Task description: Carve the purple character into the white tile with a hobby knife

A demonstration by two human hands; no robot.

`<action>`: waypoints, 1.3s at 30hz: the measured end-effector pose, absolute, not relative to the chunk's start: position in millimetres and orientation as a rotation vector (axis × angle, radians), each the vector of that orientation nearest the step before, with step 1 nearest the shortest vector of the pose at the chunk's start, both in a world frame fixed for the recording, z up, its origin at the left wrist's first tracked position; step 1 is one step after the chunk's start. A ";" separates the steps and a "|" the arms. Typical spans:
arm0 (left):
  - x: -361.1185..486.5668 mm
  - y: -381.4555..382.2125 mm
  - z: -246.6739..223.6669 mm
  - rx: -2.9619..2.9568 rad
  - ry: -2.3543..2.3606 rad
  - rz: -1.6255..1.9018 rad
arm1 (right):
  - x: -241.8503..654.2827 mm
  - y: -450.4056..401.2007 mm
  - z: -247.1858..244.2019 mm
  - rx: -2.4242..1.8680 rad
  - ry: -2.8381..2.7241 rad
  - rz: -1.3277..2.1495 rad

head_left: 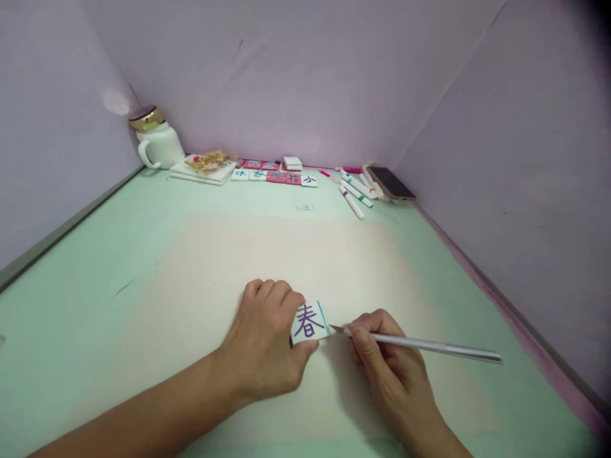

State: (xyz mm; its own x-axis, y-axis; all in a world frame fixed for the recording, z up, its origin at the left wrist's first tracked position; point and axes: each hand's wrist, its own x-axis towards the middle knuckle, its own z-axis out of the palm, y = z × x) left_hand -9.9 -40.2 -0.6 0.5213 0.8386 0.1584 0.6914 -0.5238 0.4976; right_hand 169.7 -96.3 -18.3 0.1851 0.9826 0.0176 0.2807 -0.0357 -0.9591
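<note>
Between the thumb and fingers of my left hand (270, 337) is a small white square tile (308, 321), gripped by its upper and lower edges. A purple Chinese character is on its face, with a light blue line along the right side and some blue at the left. My right hand (391, 362) holds a silver craft knife (429, 345) like a pen. The blade points left, with its tip at or very near the tile's right edge; contact cannot be made out. Part of the tile's left side is behind my left hand.
At the back stand a white mug (162, 146) with a gold lid, a white pad (200, 173) under a clear packet, and red and white lettered tiles (275, 177). Several markers (353, 191) lie beside a phone (391, 183) at the back right. Pale walls enclose the table.
</note>
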 end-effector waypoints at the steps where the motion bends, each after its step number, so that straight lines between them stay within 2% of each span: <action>1: -9.7 -40.5 -0.7 2.393 1.264 0.543 | 169.6 -96.5 -18.2 -1.499 -1.272 0.925; 39: -8.3 -39.7 -0.7 2.368 1.266 0.567 | 180.1 -96.3 -22.9 -1.384 -1.513 0.992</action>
State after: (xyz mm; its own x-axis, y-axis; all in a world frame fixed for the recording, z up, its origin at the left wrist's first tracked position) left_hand -8.3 -39.7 -0.7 0.5091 0.8449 0.1639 0.6849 -0.5131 0.5173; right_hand 180.1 -96.3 -22.9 -0.0410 0.9968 0.0682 0.3347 0.0781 -0.9391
